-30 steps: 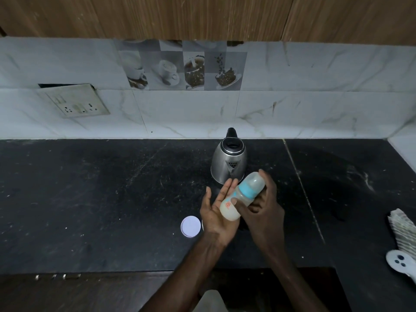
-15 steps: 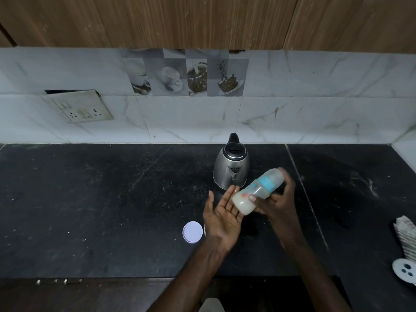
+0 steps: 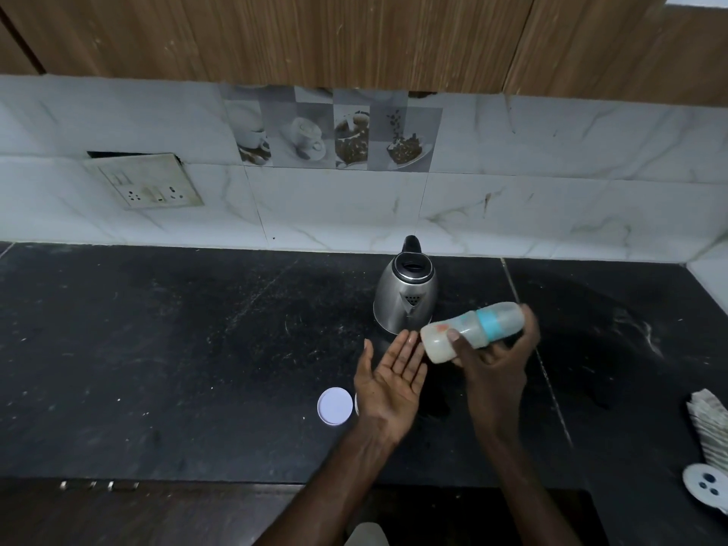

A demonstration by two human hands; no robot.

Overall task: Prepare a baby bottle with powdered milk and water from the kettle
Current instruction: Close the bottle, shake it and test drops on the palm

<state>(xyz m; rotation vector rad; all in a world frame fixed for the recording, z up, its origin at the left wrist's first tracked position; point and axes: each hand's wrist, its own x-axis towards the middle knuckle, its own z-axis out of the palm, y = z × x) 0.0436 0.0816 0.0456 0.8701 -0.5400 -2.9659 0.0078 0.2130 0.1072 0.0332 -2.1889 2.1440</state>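
Countertop is lying black under marbled tiles; our right hand is gripping the baby bottle, left hand spread flat.

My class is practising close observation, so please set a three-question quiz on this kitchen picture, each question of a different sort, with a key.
1. Which hand has its grip on the baby bottle? A) left B) right C) both
2. True or false: the bottle stands upright.
3. Fill in: the left hand is open, palm up; behind it stands a steel ____.

Key
1. B: the right hand holds it.
2. False: it is tilted, nearly on its side, in that hand.
3. kettle
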